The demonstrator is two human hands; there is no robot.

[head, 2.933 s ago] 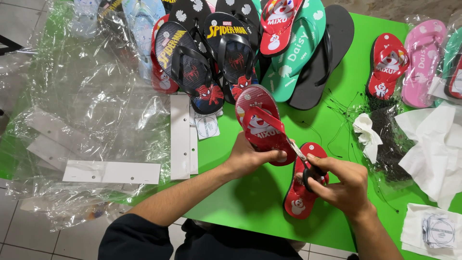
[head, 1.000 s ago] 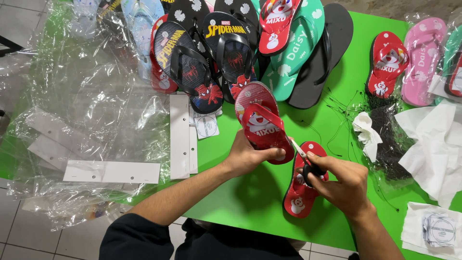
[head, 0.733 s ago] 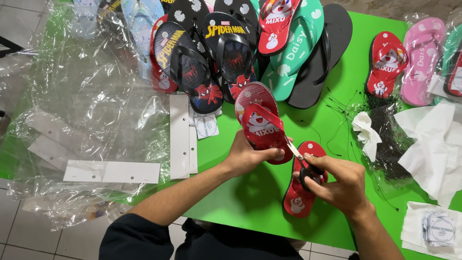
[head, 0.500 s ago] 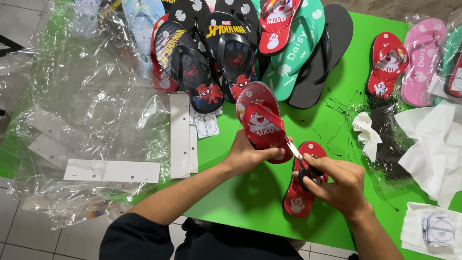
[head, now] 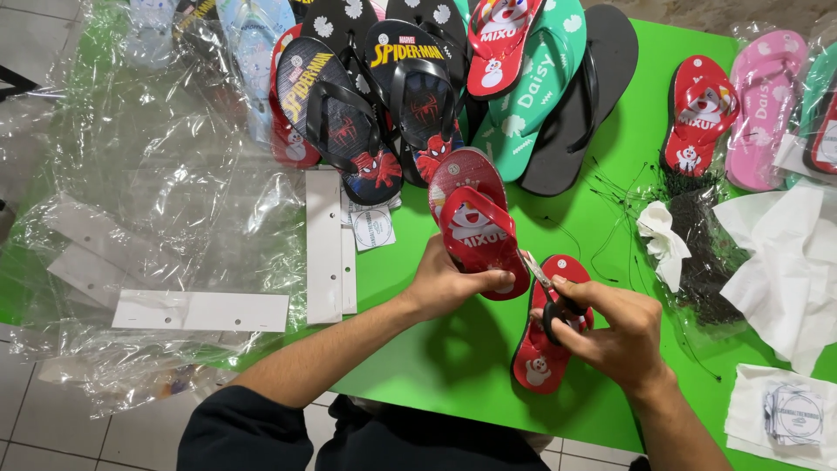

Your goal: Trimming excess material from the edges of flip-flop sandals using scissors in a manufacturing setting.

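Two hands at work over a green table (head: 436,375), seen from the head camera. Left hand (head: 445,283) grips a small red flip-flop (head: 475,231) by its heel end, sole tilted up off the table, toe pointing away from the person. Right hand (head: 623,336) is closed around the black handles of a pair of scissors (head: 549,292); the blades point up-left and reach the lower right edge of the held flip-flop. Whether the blades are parted cannot be told.

Second red flip-flop (head: 545,349) lies flat on the table just under the right hand, partly covered by it.

Farther back, a heap of flip-flops: two black ones with red figure prints (head: 336,113), a teal one (head: 536,96), a plain black one (head: 584,113), another red one (head: 501,35) on top. Off to the right, a lone red flip-flop (head: 697,113) and a pink one (head: 767,105).

Left side: crumpled clear plastic wrap (head: 157,192) with white card strips (head: 200,310) lying on it, one upright strip (head: 324,249) near the left hand. Right side: white tissue paper (head: 785,262) and loose black threads (head: 697,235).
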